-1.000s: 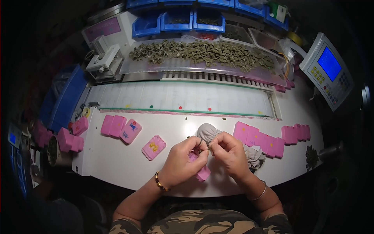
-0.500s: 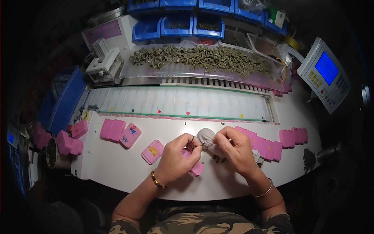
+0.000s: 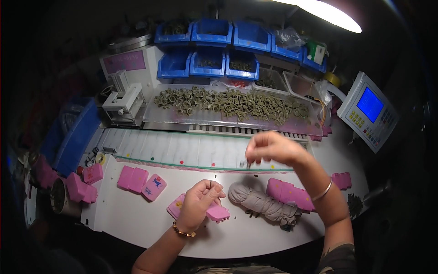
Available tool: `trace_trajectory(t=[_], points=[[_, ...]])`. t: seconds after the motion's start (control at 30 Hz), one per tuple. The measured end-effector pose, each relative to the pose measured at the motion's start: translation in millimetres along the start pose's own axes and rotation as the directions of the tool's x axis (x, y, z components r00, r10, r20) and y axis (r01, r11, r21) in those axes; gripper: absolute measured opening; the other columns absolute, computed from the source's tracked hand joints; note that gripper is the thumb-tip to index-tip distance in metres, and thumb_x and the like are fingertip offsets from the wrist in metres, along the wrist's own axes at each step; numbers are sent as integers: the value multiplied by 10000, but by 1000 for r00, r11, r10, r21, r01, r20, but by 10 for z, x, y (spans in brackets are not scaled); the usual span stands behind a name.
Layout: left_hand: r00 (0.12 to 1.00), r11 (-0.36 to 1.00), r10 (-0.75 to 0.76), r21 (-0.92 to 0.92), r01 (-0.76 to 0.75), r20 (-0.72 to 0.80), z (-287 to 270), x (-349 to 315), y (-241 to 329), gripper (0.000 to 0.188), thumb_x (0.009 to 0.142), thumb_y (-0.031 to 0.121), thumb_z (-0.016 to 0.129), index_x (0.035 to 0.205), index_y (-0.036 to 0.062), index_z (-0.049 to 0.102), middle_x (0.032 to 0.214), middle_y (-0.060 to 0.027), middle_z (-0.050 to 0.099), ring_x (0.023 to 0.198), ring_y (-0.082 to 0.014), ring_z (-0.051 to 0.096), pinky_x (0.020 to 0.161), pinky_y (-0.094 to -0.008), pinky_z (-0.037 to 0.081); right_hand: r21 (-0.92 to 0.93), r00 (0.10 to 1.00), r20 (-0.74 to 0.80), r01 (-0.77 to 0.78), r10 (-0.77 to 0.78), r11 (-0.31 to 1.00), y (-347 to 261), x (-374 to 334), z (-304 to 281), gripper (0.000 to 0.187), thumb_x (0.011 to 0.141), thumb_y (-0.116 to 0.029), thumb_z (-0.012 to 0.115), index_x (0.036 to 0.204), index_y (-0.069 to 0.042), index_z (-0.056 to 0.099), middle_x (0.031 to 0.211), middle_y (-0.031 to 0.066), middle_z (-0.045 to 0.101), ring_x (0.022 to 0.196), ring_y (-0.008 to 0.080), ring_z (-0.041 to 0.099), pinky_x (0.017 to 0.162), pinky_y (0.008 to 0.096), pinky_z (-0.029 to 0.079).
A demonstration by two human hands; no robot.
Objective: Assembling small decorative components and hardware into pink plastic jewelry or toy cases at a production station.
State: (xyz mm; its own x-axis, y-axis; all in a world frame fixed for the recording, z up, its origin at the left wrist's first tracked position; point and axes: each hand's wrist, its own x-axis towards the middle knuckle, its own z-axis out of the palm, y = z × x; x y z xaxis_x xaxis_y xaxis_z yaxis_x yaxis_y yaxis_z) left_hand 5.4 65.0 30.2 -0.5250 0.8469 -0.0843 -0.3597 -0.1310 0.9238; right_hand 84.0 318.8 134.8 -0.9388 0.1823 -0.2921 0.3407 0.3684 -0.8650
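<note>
My left hand [image 3: 199, 203] is closed in a pinch over the near part of the white table; whatever its fingertips hold is too small or hidden to make out. Just under its fingers lies a pink block [image 3: 218, 213], and another pink block [image 3: 174, 208] with a yellow mark shows partly behind the hand. My right hand [image 3: 273, 148] is raised above the front edge of the long white panel, its thumb and fingers pinched on a small dark metallic piece [image 3: 246, 163], slightly blurred. Between the hands lies a grey cloth bundle [image 3: 262, 201], wrapped lengthwise.
Behind the panel [image 3: 200, 150] sits a clear tray [image 3: 155, 114] heaped with olive-green ring-like pieces. Blue bins [image 3: 207, 64] stand above it. More pink blocks [image 3: 132, 177] lie left and right. A control box with a blue screen [image 3: 369, 105] leans at right; a lamp [image 3: 331, 16] glows overhead.
My right hand has moved up and away from the left, over the panel, uncovering the grey bundle. My left hand stays low, still pinched. The view has tilted upward, bringing the lamp in.
</note>
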Motion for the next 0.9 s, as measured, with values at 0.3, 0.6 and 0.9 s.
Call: trace_trajectory(t=[0.3, 0.6, 0.9], points=[[973, 793, -179, -564, 231, 147, -329, 120, -92, 372, 1022, 383, 492, 1024, 25, 597, 898, -82, 626, 720, -159, 609, 631, -268, 500, 272, 776, -620, 355, -120, 894, -205, 705, -728, 659, 924, -292, 680, 1426, 37, 409, 1290, 118, 617, 1011, 150, 651, 769, 242, 531], [923, 744, -310, -663, 86, -227, -184, 62, 135, 573, 994, 568, 436, 1148, 35, 579, 913, -58, 604, 746, -155, 583, 543, -273, 464, -383, 946, -88, 258, -313, 887, 287, -492, 646, 488, 848, -222, 728, 1279, -39, 591, 1238, 176, 613, 1049, 275, 631, 919, 397, 501], [996, 941, -52, -339, 25, -71, 27, -37, 99, 707, 1023, 589, 303, 1225, -50, 528, 773, -42, 550, 586, -105, 494, 436, -220, 350, -787, 862, -93, 243, -498, 567, 573, -676, 1079, 702, 721, 37, 624, 1396, -42, 447, 1353, 230, 486, 1037, 390, 560, 880, 442, 470]])
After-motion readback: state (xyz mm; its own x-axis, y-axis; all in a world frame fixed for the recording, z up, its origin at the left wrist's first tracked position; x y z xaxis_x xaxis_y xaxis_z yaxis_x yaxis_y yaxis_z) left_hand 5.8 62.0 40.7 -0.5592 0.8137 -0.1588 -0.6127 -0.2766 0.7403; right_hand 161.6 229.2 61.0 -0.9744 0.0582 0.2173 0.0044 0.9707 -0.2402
